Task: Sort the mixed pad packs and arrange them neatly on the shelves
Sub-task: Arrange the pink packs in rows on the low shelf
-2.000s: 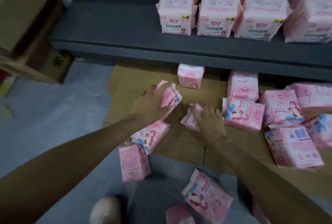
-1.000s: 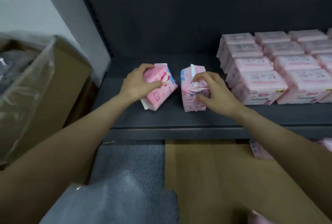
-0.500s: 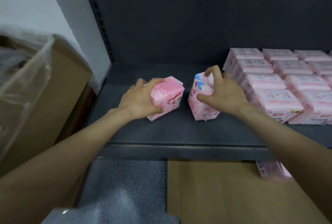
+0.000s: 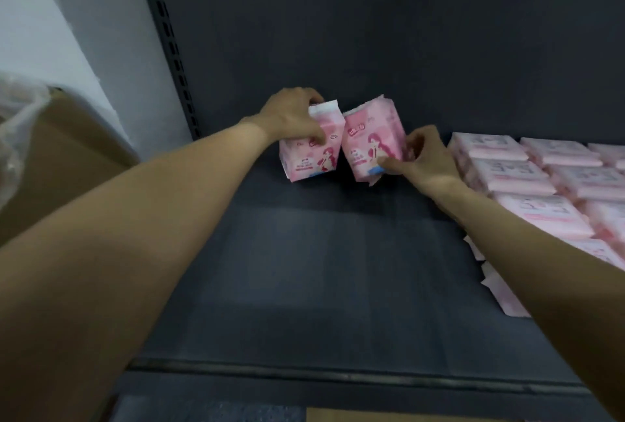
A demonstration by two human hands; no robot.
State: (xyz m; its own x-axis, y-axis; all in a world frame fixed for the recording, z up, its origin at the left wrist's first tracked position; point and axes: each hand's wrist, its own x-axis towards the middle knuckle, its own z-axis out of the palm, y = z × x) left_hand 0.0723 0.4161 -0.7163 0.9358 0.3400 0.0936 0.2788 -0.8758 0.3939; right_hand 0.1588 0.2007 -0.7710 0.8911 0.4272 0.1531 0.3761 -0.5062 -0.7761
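Left grip (image 4: pixel 291 117) holding left pad pack (image 4: pixel 309 159), right grip (image 4: pixel 424 158) holding right pad pack (image 4: pixel 370 141), packs touching, tilted, near shelf (image 4: pixel 304 269) rear edge. Open shelf surface toward front edge; stacked packs (image 4: pixel 527 178) along right edge, cut off by frame. Print illegible.

Clearance on the dark shelf (image 4: pixel 304 269): front and centre lying open, right side blocked.

I am reaching across bare shelf surface running from the front lip up to the two pink packs I am gripping, left pack (image 4: pixel 309 154) in my left hand (image 4: pixel 291 117) and right pack (image 4: pixel 373 142) in my right hand (image 4: pixel 422 158). The stacked rows of pink packs (image 4: pixel 527 178) are filling the right side, just beside my right wrist. The slotted upright (image 4: pixel 170 46) and cardboard box (image 4: pixel 61 151) are bounding the left; the back panel (image 4: pixel 372 32) is closing the rear.
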